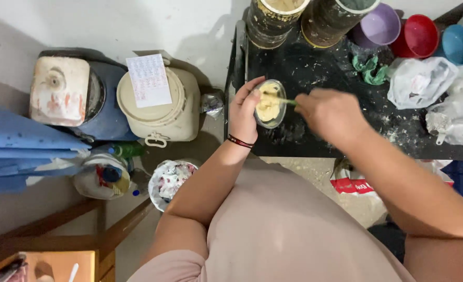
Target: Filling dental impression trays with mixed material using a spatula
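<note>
Head view: left hand (243,114) cups the small, probably breakable glass bowl (271,104) by its side, right hand (329,112) pinching a thin stick (286,101).

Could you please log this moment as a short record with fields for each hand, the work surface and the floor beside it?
left hand: the left hand grips a small clear bowl of pale yellow paste
right hand: the right hand holds a thin stick with its tip in the paste
work surface: black table, speckled; two big jars; purple, red and blue cups; plastic bags
floor at left: cream lidded bucket with a paper sheet on top
</note>
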